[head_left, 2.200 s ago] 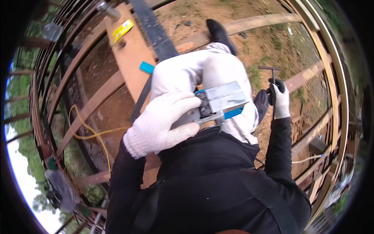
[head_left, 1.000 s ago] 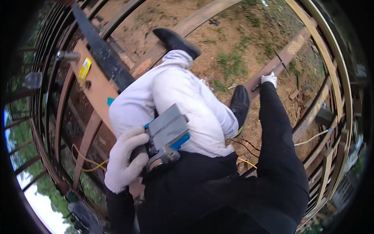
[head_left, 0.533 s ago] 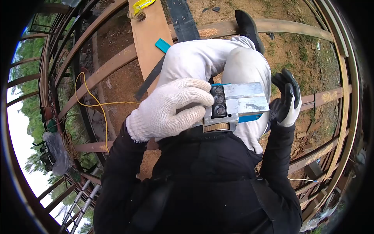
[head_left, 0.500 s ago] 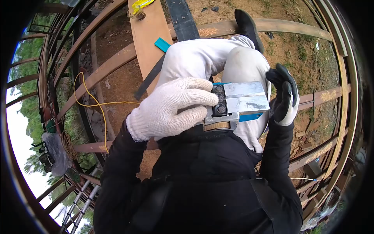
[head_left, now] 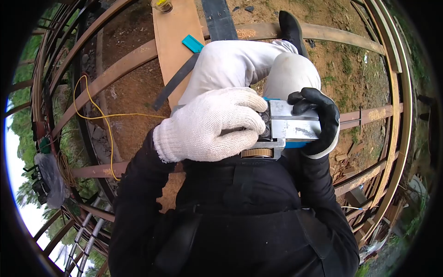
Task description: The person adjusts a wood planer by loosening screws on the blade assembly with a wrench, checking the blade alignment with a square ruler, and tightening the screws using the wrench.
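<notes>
An upturned electric planer (head_left: pixel 295 127) with a bare metal sole and a blue body rests at my lap, its underside facing up. My left hand (head_left: pixel 217 122), in a white knit glove, curls its fingers over the planer at the dark cutter section, partly covering it. What those fingertips touch is hidden. A ribbed brown wheel (head_left: pixel 257 153) shows on the planer's near side. My right hand (head_left: pixel 318 121), in a black-coated glove, wraps around the opposite end of the planer, fingers lying over the sole.
Ahead on the left, a brown board (head_left: pixel 177 27) bears a teal flat piece (head_left: pixel 192 44) and a glass jar (head_left: pixel 162 5). A dark strip (head_left: pixel 175 82) slants across the board. A yellow cord (head_left: pixel 108 116) loops at left. Wooden beams (head_left: pixel 341 36) span above bare earth.
My right hand has moved left from beside the planer and closed on its end. The left hand stays on the cutter section, shifted slightly. The view has tilted a little.
</notes>
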### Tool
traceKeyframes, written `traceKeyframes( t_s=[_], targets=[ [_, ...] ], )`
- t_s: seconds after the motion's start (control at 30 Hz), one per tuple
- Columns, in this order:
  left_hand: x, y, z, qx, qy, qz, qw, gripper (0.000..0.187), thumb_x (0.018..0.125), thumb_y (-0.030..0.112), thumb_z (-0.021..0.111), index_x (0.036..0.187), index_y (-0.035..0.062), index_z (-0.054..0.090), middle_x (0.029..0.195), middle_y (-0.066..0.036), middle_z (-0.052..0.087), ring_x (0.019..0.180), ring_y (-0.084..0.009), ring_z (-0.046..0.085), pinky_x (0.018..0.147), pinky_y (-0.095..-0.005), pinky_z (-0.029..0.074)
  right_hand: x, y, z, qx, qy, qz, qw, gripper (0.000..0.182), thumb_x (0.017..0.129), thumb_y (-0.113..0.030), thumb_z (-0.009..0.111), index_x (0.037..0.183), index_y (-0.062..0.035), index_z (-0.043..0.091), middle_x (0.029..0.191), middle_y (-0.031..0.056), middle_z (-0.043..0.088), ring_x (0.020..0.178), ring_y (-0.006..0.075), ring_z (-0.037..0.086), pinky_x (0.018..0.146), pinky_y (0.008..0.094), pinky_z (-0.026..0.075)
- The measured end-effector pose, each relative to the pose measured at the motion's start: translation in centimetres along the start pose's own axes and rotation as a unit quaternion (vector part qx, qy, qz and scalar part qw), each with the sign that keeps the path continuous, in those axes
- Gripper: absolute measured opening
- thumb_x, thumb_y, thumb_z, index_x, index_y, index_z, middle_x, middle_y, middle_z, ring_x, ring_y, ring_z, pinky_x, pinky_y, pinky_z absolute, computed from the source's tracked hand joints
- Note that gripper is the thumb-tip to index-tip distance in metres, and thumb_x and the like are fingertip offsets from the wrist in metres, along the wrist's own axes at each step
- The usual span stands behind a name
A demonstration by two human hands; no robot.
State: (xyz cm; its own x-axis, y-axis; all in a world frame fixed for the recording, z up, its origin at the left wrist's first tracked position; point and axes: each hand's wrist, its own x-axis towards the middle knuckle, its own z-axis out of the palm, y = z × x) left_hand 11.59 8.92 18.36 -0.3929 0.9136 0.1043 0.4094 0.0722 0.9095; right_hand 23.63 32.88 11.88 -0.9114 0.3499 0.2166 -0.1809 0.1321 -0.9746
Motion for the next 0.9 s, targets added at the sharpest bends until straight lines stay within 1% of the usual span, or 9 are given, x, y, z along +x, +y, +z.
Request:
traceKeyframes(
  t_s=[0.07, 0.17, 0.23, 0.33, 0.57, 0.63, 0.8, 0.87, 0.9],
  targets=[
    [0.2, 0.2, 0.3, 0.032, 0.004, 0.031, 0.999, 0.022, 0.084, 0.008, 0.076, 0.106, 0.0034, 0.076, 0.124, -0.021, 0.067, 0.120, -0.0406, 0.064, 0.104, -0.0462, 0.050, -0.3, 0.8, -0.2, 0.011, -0.006, -0.032, 0.999, 0.055, 0.107, -0.037, 0.032, 0.122, 0.0053, 0.064, 0.102, 0.0170, 0.073, 0.088, 0.0207, 0.070, 0.085, 0.0361, 0.056],
    [0.4, 0.5, 1.0, 0.078, 0.020, 0.053, 0.995, 0.024, 0.083, 0.010, 0.077, 0.106, 0.0037, 0.076, 0.124, -0.021, 0.067, 0.120, -0.0417, 0.063, 0.105, -0.0487, 0.050, -0.3, 1.0, -0.4, 0.038, 0.007, 0.008, 0.999, 0.063, 0.107, -0.046, 0.032, 0.123, 0.0053, 0.063, 0.102, 0.0187, 0.073, 0.089, 0.0217, 0.069, 0.087, 0.0370, 0.056],
    [0.5, 0.5, 1.0, 0.084, 0.019, 0.052, 0.995, 0.025, 0.083, 0.011, 0.078, 0.107, 0.0041, 0.076, 0.124, -0.021, 0.067, 0.120, -0.0416, 0.063, 0.105, -0.0489, 0.050, -0.4, 0.8, -0.7, 0.054, -0.008, 0.069, 0.996, 0.079, 0.105, -0.063, 0.035, 0.133, 0.0074, 0.057, 0.094, 0.0140, 0.065, 0.105, 0.0302, 0.066, 0.098, 0.0462, 0.051],
    [0.6, 0.4, 1.2, 0.096, 0.015, 0.056, 0.994, 0.026, 0.083, 0.012, 0.078, 0.108, 0.0052, 0.076, 0.125, -0.021, 0.067, 0.121, -0.0417, 0.063, 0.105, -0.0491, 0.050, -0.4, 1.8, -1.6, 0.047, -0.030, 0.034, 0.998, 0.078, 0.105, -0.063, 0.034, 0.133, 0.0072, 0.056, 0.094, 0.0137, 0.065, 0.105, 0.0299, 0.066, 0.098, 0.0457, 0.051],
    [0.5, 0.5, 1.3, 0.147, 0.010, 0.056, 0.988, 0.033, 0.086, 0.014, 0.075, 0.118, 0.0087, 0.077, 0.129, -0.022, 0.066, 0.122, -0.0424, 0.062, 0.104, -0.0498, 0.049, -0.4, 1.4, -1.4, 0.002, -0.021, 0.051, 0.998, 0.078, 0.105, -0.062, 0.033, 0.133, 0.0062, 0.056, 0.097, 0.0141, 0.065, 0.105, 0.0294, 0.065, 0.099, 0.0458, 0.051],
    [0.6, 0.4, 1.3, 0.145, 0.005, 0.059, 0.988, 0.034, 0.086, 0.014, 0.074, 0.119, 0.0089, 0.077, 0.130, -0.022, 0.065, 0.123, -0.0426, 0.062, 0.105, -0.0497, 0.049, -0.4, 1.7, -1.3, 0.015, 0.008, 0.030, 0.999, 0.070, 0.104, -0.055, 0.034, 0.125, 0.0042, 0.064, 0.100, 0.0176, 0.074, 0.090, 0.0236, 0.071, 0.086, 0.0381, 0.056],
    [0.7, 0.1, 1.2, 0.119, 0.007, 0.070, 0.990, 0.036, 0.085, 0.013, 0.075, 0.120, 0.0066, 0.075, 0.129, -0.022, 0.066, 0.121, -0.0411, 0.063, 0.105, -0.0476, 0.050, -0.1, 1.5, -1.3, -0.022, 0.005, 0.023, 0.999, 0.071, 0.104, -0.056, 0.032, 0.125, 0.0037, 0.065, 0.100, 0.0167, 0.075, 0.090, 0.0236, 0.072, 0.088, 0.0378, 0.056],
    [0.3, 0.8, 1.0, 0.052, 0.053, -0.025, 0.997, 0.037, 0.082, 0.012, 0.077, 0.118, 0.0036, 0.072, 0.129, -0.021, 0.066, 0.118, -0.0388, 0.066, 0.104, -0.0453, 0.051, 0.1, 1.5, -1.3, -0.046, 0.006, 0.019, 0.999, 0.072, 0.104, -0.057, 0.032, 0.125, 0.0036, 0.065, 0.100, 0.0164, 0.075, 0.090, 0.0234, 0.072, 0.088, 0.0376, 0.056],
    [0.0, 0.6, 1.0, 0.066, 0.064, -0.018, 0.996, 0.038, 0.081, 0.010, 0.079, 0.117, 0.0030, 0.071, 0.128, -0.020, 0.067, 0.115, -0.0371, 0.067, 0.102, -0.0432, 0.052, 0.1, 1.5, -1.3, -0.049, 0.003, 0.011, 0.999, 0.072, 0.105, -0.056, 0.031, 0.125, 0.0038, 0.065, 0.099, 0.0163, 0.075, 0.090, 0.0233, 0.072, 0.088, 0.0372, 0.056]
  ],
)
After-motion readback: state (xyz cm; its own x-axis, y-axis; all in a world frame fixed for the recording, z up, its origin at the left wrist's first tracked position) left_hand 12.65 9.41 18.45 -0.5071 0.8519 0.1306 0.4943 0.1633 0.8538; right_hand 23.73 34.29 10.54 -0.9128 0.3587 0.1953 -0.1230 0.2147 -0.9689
